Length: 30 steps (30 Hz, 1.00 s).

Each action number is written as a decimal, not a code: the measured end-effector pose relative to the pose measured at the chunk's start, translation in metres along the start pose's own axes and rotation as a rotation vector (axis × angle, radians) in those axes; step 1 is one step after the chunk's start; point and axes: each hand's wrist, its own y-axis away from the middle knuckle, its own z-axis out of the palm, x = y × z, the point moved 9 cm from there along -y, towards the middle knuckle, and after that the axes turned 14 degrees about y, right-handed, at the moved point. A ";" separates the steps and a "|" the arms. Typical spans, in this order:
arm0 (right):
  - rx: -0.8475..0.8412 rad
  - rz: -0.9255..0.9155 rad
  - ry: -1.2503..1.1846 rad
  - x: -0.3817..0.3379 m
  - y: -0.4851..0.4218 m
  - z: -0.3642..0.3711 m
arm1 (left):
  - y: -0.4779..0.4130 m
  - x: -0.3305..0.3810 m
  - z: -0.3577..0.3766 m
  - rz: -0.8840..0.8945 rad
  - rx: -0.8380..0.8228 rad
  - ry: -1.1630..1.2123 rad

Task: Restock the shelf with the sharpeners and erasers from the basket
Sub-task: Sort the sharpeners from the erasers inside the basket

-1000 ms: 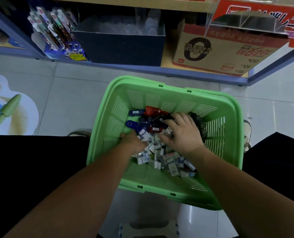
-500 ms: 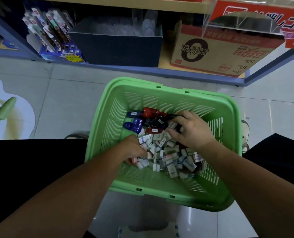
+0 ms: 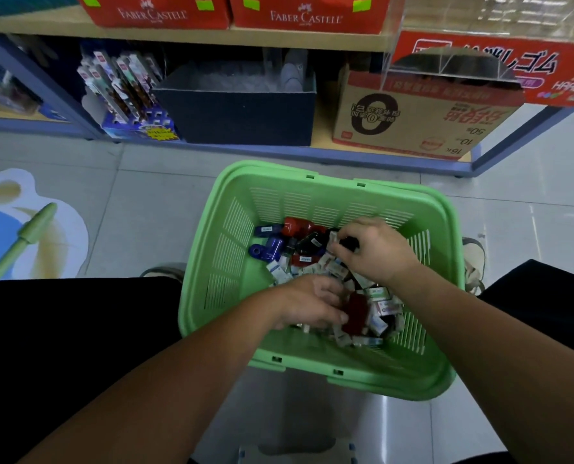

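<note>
A green plastic basket (image 3: 218,249) stands on the floor between my knees. It holds a heap of small white erasers (image 3: 384,308), with blue (image 3: 267,250), red (image 3: 295,226) and black (image 3: 312,243) sharpeners at its far side. A dark red sharpener (image 3: 356,313) lies in the heap. My left hand (image 3: 307,304) is dug into the near side of the heap, its fingers curled round erasers. My right hand (image 3: 377,254) is over the far right of the heap, and its fingertips pinch a small black sharpener (image 3: 350,243) beside a white eraser.
The bottom shelf (image 3: 312,155) runs just beyond the basket, holding a pen display (image 3: 128,95), a dark blue box (image 3: 235,112) and a cardboard carton (image 3: 413,122). A clear acrylic bin (image 3: 446,65) hangs above right. Red boxes (image 3: 158,11) sit on the upper shelf.
My right hand has moved to the far right of the heap and curled its fingers on a black piece. My left hand has pushed rightward into the erasers, and the dark red sharpener now shows.
</note>
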 end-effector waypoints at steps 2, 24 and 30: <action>0.007 -0.054 0.051 -0.012 0.000 0.002 | 0.004 0.000 -0.031 0.027 0.105 -0.037; -0.225 -0.297 0.159 -0.072 -0.002 0.095 | -0.040 -0.015 -0.137 -0.005 0.463 -0.741; -0.238 -0.294 0.134 -0.067 0.000 0.089 | -0.031 -0.014 -0.114 -0.167 0.330 -1.336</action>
